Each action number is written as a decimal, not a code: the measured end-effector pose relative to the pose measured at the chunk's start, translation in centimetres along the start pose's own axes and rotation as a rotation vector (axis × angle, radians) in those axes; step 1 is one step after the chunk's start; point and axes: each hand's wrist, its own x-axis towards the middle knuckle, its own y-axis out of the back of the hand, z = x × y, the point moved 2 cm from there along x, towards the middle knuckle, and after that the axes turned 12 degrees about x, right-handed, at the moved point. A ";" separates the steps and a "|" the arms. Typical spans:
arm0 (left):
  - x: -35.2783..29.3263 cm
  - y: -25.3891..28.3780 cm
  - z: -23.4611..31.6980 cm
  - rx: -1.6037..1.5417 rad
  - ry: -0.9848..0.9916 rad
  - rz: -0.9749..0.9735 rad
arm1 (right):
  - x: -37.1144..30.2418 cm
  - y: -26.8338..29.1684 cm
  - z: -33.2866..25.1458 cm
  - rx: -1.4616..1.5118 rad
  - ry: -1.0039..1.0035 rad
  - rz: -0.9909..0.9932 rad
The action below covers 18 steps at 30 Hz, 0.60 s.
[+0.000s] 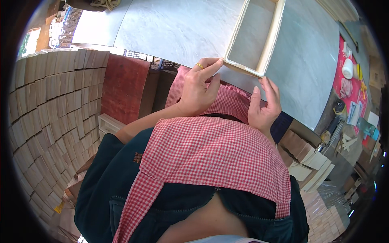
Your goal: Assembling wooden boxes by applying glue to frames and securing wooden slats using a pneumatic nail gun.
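Note:
A long rectangular frame of pale wood (232, 40) lies at the near edge of the grey marbled table (174, 32), its far end cut off by the top of the picture. Grey shows inside its rim. My left hand (200, 85) touches the near left corner with an outstretched index fingertip, while its thumb stays apart from the wood; a gold ring is on one finger. At the near right corner, the fingertips of my right hand (265, 106) rest against the frame, thumb spread away. The undersides of both contacts are hidden.
Stacked wooden blocks (48, 89) rise in a wall on the left, beside a reddish-brown board (123, 87). On the right, a white bottle (347, 69) stands on a red cloth (343, 83), near a power tool (334, 121). Wooden pieces (310, 164) lean below the table's right side.

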 end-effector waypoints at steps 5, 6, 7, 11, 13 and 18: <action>0.3 0.2 -0.2 -0.020 0.030 0.010 | 0.1 -0.2 0.0 -0.006 0.010 0.015; 0.6 0.4 -0.4 -0.070 0.091 -0.007 | 0.1 -0.3 0.0 0.005 0.003 0.019; 0.9 0.5 -0.5 -0.120 0.152 -0.024 | 0.1 -0.3 0.1 0.016 -0.004 0.023; 1.9 0.8 -0.3 -0.395 0.376 -0.065 | 0.1 -0.2 0.1 0.034 -0.025 0.032; 2.1 0.8 -0.4 -0.621 0.542 -0.088 | 0.0 -0.1 0.1 0.042 -0.042 0.035; 2.7 1.0 -1.1 -0.752 0.566 -0.155 | 0.0 -0.1 0.2 0.068 -0.045 0.036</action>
